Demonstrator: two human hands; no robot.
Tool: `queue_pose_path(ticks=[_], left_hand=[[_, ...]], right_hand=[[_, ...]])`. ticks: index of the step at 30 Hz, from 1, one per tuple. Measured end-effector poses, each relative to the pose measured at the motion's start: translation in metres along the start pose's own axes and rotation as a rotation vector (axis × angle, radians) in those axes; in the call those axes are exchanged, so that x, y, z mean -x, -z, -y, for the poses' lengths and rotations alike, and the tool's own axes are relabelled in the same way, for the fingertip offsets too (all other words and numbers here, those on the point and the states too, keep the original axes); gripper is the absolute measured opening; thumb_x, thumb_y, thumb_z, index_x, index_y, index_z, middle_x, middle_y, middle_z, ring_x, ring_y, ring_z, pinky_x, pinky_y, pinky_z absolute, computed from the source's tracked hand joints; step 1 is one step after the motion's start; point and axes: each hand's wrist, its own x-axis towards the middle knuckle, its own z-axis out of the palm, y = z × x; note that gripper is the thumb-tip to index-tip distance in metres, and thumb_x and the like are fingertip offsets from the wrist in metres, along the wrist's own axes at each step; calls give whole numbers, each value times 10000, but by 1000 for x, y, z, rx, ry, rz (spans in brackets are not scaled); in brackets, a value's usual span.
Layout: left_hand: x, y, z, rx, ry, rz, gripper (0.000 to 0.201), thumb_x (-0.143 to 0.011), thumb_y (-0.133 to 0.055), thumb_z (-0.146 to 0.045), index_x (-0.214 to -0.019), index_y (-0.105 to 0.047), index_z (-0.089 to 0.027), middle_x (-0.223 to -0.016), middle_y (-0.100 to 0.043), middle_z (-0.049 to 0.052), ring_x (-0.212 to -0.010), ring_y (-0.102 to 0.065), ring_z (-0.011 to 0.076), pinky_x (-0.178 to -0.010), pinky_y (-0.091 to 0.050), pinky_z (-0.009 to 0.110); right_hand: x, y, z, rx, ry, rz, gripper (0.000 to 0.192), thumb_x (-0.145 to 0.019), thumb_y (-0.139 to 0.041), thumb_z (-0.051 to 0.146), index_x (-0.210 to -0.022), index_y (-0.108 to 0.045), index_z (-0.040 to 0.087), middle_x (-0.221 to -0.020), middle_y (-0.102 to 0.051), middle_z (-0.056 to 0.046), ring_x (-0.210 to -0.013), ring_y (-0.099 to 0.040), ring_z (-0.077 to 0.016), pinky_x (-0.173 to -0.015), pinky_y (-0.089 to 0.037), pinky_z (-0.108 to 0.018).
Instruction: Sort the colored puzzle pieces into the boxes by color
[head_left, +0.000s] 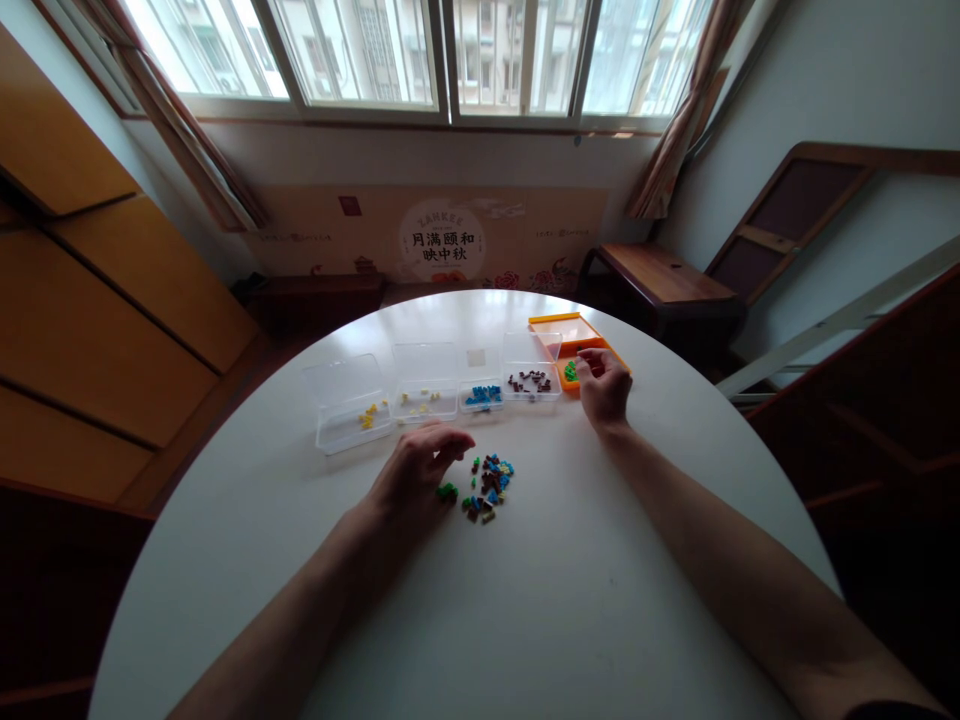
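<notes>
Fingers of the right hand (604,385) reach into the orange box (571,330) (grip unclear); left hand (420,470), loosely curled and empty, rests beside the brick pile (489,487).

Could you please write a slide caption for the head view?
Left hand beside small mixed-colour plastic bricks; right hand at open orange plastic box.
</notes>
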Motion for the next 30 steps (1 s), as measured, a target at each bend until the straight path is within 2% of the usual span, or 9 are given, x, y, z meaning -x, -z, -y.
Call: queue_pose_path(ticks=[5, 10, 14, 18, 22, 26, 30], left_hand=[[1, 1, 0, -50, 40, 43, 198, -895, -448, -164, -845, -639, -174, -622, -566, -18, -600, -539, 100, -622, -438, 213], [1, 1, -3, -91, 95, 57, 234, -916, -451, -255, -759, -598, -165, -731, -604, 23, -701, -550, 135, -687, -447, 251], [0, 1, -3, -122, 64, 62, 211, -913, -493, -275, -757, -591, -173, -754, -601, 23, -744, -546, 151, -722, -442, 274], [-1, -3, -3, -129, 31, 59, 84, -888, -542, -209, -882, -623, -188, -880, -625, 37, -859, -555, 171, -808, -449, 308], [-1, -6, -1, -212, -5, 104, 205, -857, -583, -169, -1028, -666, -244, -1054, -626, 52, -988, -523, 210, -907, -421, 372], [-2, -7, 0, -274, -31, 182, 186, -845, -618, -193, -976, -712, -286, -1040, -639, 42, -984, -515, 219, -912, -411, 387], [-2, -5, -2, -284, -36, 193, 135, -859, -606, -212, -908, -721, -264, -1009, -652, 43, -967, -519, 218, -890, -413, 377]], right_hand=[[8, -3, 8, -3, 39, 46, 190, -782, -574, 314, -825, -661, 152, -746, -656, -42, -584, -541, -144, -589, -483, -293], [14, -5, 11, 0, 112, 101, 180, -808, -560, 312, -821, -653, 159, -726, -631, -29, -581, -526, -138, -579, -473, -277], [15, -5, 10, 11, 150, 114, 157, -807, -565, 291, -823, -657, 166, -721, -629, -27, -591, -531, -143, -596, -477, -284], [14, -4, 9, 0, 154, 116, 153, -809, -564, 282, -827, -661, 166, -716, -626, -24, -598, -541, -147, -604, -479, -290], [13, -3, 10, -3, 157, 134, 152, -812, -565, 283, -826, -662, 166, -715, -624, -21, -598, -542, -146, -609, -480, -290], [14, -3, 10, 1, 171, 145, 143, -812, -566, 272, -822, -662, 167, -714, -624, -18, -589, -534, -142, -605, -473, -286], [17, -4, 13, 7, 199, 160, 130, -809, -567, 257, -816, -659, 165, -727, -622, -22, -596, -536, -141, -612, -472, -283]])
